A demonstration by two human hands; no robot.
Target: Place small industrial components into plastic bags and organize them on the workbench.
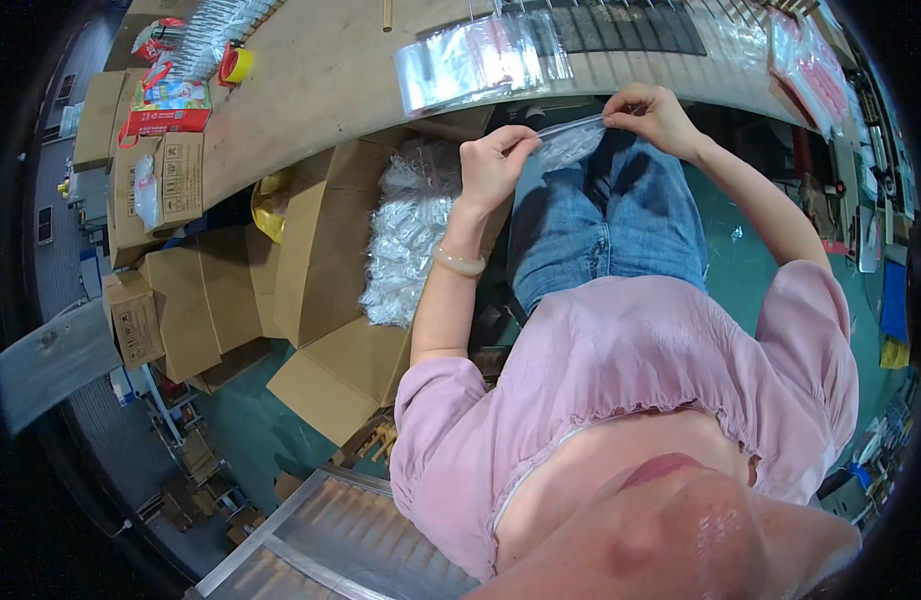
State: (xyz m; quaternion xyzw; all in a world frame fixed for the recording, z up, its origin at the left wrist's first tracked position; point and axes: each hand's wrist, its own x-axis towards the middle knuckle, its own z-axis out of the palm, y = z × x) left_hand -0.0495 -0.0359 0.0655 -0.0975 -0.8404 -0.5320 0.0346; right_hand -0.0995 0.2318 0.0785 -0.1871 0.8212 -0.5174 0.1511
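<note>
You hold a small clear plastic bag between both hands, just above your lap and in front of the edge of the wooden table. Your left hand pinches the left end of the bag's top edge, thumb against the fingers, and your right hand pinches the right end in the same way, so the top edge is stretched as a thin line between them. The body of the bag hangs loose below this line, over your blue jeans.

I judge this bag is very light and soft, with no stiffness of its own; it folds and crumples easily, and the smooth film can slip between dry fingers. It is best to take it near the top edge, at the two corners, as you do now, with light but steady pressure. Strong pulling could stretch or tear the thin film.

On your left, an open cardboard box contains a heap of similar clear packets. On the table lies a stack of flat clear bags.
</note>
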